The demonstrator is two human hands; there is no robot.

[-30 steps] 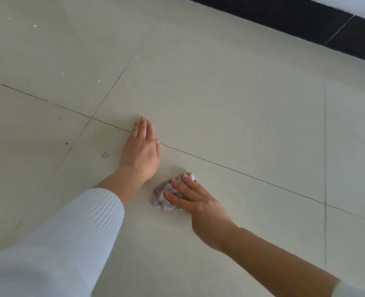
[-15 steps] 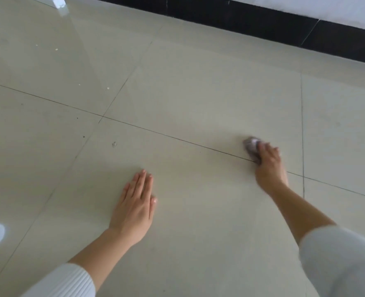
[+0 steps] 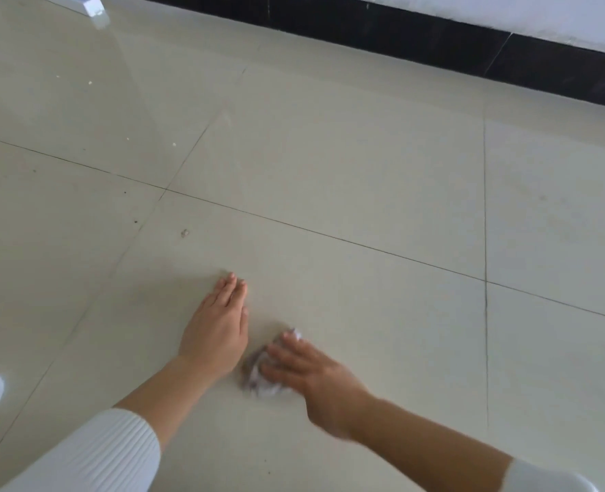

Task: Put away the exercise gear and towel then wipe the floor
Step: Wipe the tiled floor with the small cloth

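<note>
**Floor-wiping stage, items and handling notes**

1. Floor [image 3: 347, 165]: pale glossy tiles with thin dark grout lines. Its far edge meets a black skirting [image 3: 418, 33].
2. Wiping wad [image 3: 258, 379]: a small crumpled greyish-white cloth or tissue; motion blur hides which. It lies on the floor well short of the far edge, inside the middle tile and below that tile's far grout line.
3. Right hand [image 3: 317, 376]: fingers [image 3: 288, 349] laid nearly straight over the wad, pressing it down. Whether the thumb hooks under it cannot be told.
4. Left hand [image 3: 219, 328]: flat on the floor just beside the wad, fingers straight and together, holding nothing. It serves as a prop.
5. Debris: a small grey fleck [image 3: 185, 233] beyond the left hand. Pale crumbs [image 3: 174, 144] lie further toward the far left corner.
6. White object [image 3: 84, 3]: at the far left corner, cut off by the frame and not identifiable.

Handling judgement: no exercise gear or towel is in view, so wiping appears to be the step in hand. Good practice is to keep the palm's weight over the wad and sweep in overlapping strokes across the tile. The strokes should reach the fleck and crumbs and gather grit inward, not scatter it. Refold the wad once it is soiled.
</note>
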